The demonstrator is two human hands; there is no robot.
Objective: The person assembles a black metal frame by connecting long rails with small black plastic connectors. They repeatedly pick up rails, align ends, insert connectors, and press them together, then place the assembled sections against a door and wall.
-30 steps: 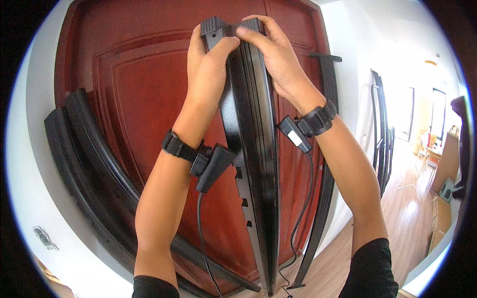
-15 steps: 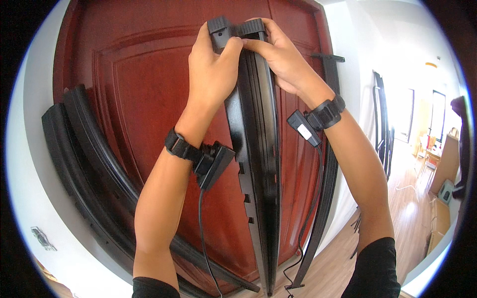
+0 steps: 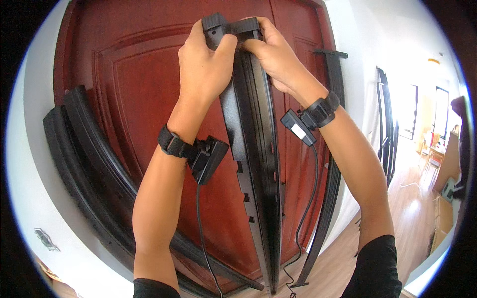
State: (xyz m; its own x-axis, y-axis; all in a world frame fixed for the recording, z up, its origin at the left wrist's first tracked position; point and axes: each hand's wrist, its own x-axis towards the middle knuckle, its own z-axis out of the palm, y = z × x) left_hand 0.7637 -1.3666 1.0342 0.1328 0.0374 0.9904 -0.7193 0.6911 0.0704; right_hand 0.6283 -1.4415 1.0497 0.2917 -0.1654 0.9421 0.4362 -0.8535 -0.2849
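Note:
A long black metal post (image 3: 238,129) with notches along its left edge stands upright before me, its foot down by the floor. My left hand (image 3: 206,69) is closed around the left side of its top, thumb over the front. A ribbed black block (image 3: 213,24) with a small hole sticks up above that grip. On the right, my right hand (image 3: 278,59) is closed on the post's other top edge, where a second ribbed black end piece (image 3: 247,26) sits. Both thumbs come close together at the front. The fingers behind the post are hidden.
Behind the post is a red-brown panelled door (image 3: 149,99). Curved-looking black rails (image 3: 74,154) lean at the left, and a thin black post with a crosspiece (image 3: 332,89) leans at the right. Each wrist carries a strapped black device with a hanging cable (image 3: 201,223).
Both hands and the top of the post have shifted slightly left and up. The right thumb has drawn back a little from the left thumb.

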